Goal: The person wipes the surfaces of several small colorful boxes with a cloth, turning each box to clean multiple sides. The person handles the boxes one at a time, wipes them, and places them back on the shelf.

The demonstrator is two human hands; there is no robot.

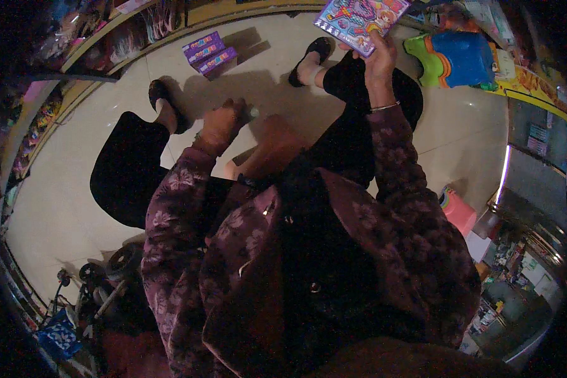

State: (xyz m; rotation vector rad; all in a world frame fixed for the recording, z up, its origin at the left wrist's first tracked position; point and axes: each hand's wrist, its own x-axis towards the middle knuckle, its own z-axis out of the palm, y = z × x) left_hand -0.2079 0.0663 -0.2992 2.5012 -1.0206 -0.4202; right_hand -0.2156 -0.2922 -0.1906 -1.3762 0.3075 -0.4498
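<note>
My right hand grips a flat purple pack with colourful cartoon pictures on its front, raised at the top of the view. The pack's upper edge runs out of the frame. My left hand hangs low in front of me, over the tiled floor. Its fingers are dark and partly bent, and I cannot make out whether anything is in them. Beyond it, two purple printed boxes lie side by side on the floor. A blurred brown shape shows between my legs; its kind is unclear.
Shelves with packaged goods curve along the far and left sides. Blue, orange and green plastic pieces stand at the upper right, a pink plastic object at the right. Behind my left side are dark wheels and a blue patterned item.
</note>
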